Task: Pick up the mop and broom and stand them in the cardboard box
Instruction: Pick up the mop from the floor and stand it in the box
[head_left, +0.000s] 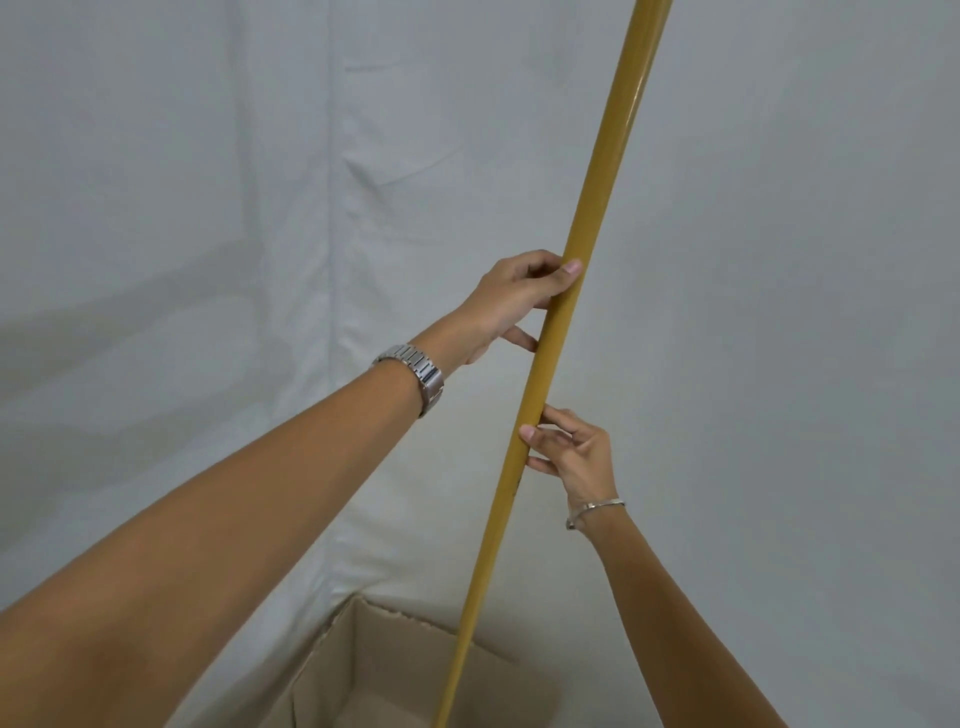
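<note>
A long yellow handle (597, 208) runs from the top edge down into the open cardboard box (395, 629) at the bottom; its head is out of view, so I cannot tell whether it is the mop or the broom. The handle leans slightly, its top tilted to the right. My left hand (519, 301) holds the handle from the left at mid-height, thumb across the front. Lower down, my right hand (576, 457) touches it from the right with thumb and fingertips in a loose hold.
A white cloth backdrop (260, 208) hangs behind and covers the floor around the box. Only the far corner and inner walls of the box show. A metal watch (415, 374) is on my left wrist, a bangle (597, 506) on my right.
</note>
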